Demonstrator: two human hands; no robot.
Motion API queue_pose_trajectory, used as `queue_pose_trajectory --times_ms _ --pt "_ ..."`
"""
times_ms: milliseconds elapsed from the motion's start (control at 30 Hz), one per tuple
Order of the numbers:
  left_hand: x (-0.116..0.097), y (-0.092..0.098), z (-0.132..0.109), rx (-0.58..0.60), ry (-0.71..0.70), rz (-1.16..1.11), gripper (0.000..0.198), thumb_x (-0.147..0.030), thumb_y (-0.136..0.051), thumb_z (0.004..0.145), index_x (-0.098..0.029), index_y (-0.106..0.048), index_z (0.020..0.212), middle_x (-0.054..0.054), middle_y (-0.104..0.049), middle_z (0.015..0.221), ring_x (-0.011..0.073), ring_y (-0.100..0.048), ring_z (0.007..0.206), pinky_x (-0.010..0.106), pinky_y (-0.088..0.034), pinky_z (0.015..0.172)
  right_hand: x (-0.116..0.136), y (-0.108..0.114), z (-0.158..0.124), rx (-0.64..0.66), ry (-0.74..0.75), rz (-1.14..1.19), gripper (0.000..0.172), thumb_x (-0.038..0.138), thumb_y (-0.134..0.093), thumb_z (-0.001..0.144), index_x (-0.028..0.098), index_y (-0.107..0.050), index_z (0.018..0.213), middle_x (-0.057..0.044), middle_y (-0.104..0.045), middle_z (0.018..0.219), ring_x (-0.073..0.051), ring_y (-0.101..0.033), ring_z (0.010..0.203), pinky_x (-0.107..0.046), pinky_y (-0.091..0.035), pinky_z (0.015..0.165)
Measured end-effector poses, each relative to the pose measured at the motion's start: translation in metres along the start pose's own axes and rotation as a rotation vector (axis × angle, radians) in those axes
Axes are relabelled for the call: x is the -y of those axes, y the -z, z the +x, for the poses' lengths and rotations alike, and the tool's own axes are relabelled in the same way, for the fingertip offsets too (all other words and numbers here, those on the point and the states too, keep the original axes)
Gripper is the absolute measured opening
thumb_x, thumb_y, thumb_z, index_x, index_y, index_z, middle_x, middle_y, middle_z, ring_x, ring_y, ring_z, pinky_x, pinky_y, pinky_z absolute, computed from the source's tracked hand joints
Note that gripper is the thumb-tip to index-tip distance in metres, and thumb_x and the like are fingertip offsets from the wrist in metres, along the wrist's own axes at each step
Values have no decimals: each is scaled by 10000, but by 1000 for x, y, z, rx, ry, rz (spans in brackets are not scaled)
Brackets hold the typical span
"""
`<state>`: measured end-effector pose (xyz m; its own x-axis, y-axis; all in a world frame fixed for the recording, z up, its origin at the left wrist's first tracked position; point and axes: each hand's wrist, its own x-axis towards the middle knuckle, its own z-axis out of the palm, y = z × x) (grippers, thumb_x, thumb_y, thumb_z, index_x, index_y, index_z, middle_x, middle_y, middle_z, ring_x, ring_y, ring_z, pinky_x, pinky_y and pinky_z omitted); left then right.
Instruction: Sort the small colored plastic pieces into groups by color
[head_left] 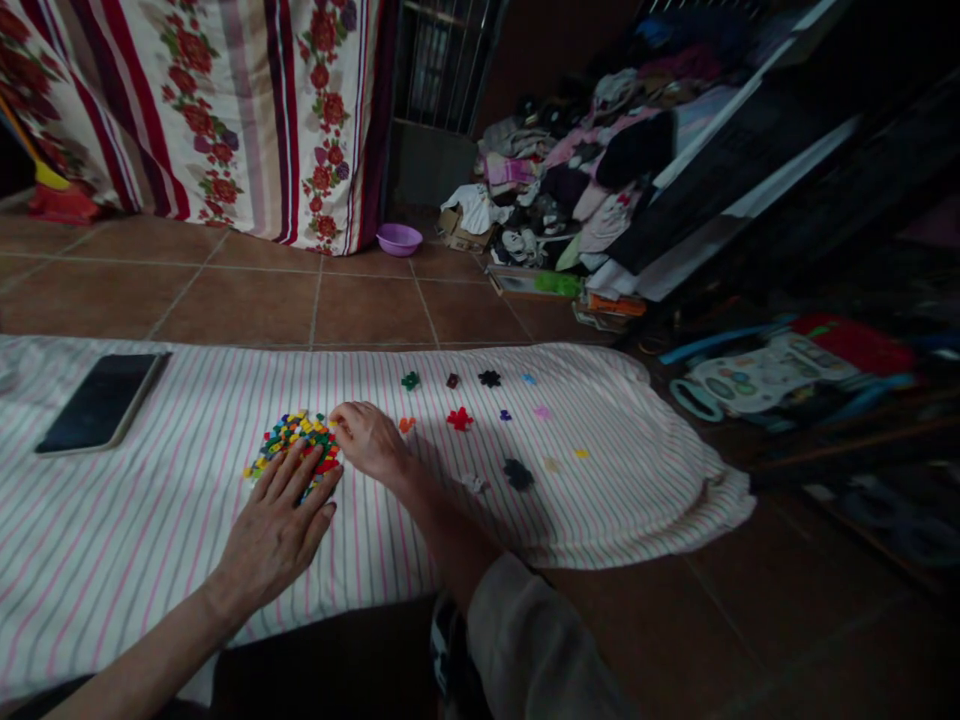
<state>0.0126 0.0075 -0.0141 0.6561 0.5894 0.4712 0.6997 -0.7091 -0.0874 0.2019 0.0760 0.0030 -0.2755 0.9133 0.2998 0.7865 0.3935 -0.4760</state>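
A flat patch of small interlocked pieces in many colours [289, 440] lies on a striped cloth [135, 540] spread over the tiled floor. My left hand [274, 530] rests on the patch's near edge with its fingers stretched out flat. My right hand [367, 440] is curled at the patch's right edge, fingertips pinched on a small piece I cannot make out. Loose pieces lie to the right: a green one [410, 380], a red one [460, 419], a black one [490, 378] and a dark one [517, 473].
A dark phone [101, 402] lies on the cloth at the left. A purple bowl [399, 238] stands on the tiles by a flowered curtain [225, 110]. A heap of clothes [570, 170] and toys [757, 375] fill the right side.
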Motion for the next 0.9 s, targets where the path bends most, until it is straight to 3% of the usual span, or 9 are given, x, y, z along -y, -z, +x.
queue_pose_trajectory --times_ms 267,467,600,700,800,900 --pt "-1 0 9 -46 -40 2 479 -363 -514 905 -172 -576 1340 153 -581 1402 347 -371 1445 526 -404 1126 -18 42 -13 -108 12 -42 224 106 -493 900 184 -650 1038 -75 -708 991 -208 -634 956 -325 -472 917" --pt "1 -6 6 -71 -19 -54 467 -387 -498 913 -161 -592 1310 152 -593 1390 339 -375 1444 529 -395 1140 -77 101 -57 -309 -86 -134 262 134 -460 886 197 -692 991 -77 -710 929 -206 -636 912 -327 -496 877" --pt "1 -10 4 -71 7 -78 458 -379 -478 918 -192 -574 1324 134 -597 1388 334 -405 1426 549 -413 1126 -121 154 -111 -460 -340 -233 254 209 -477 866 201 -708 970 -70 -731 942 -201 -653 879 -319 -505 835" --pt "2 -11 3 -78 6 -88 458 -366 -476 914 -221 -555 1342 119 -611 1369 329 -424 1414 556 -425 1118 -144 188 -153 -415 -646 -338 231 247 -512 849 210 -724 933 -56 -739 879 -196 -660 799 -296 -494 762" --pt "3 -12 3 -76 3 -90 467 -358 -483 910 -232 -542 1355 117 -615 1362 325 -435 1407 550 -426 1123 -157 207 -185 -370 -872 -425 210 242 -547 834 218 -737 919 -53 -741 842 -198 -665 785 -285 -473 725" --pt "3 -12 3 -70 -3 -83 471 -358 -476 911 -227 -536 1360 125 -618 1355 327 -436 1406 560 -419 1126 -164 213 -203 -332 -983 -454 211 228 -552 833 226 -745 918 -47 -744 853 -197 -668 792 -282 -466 714"
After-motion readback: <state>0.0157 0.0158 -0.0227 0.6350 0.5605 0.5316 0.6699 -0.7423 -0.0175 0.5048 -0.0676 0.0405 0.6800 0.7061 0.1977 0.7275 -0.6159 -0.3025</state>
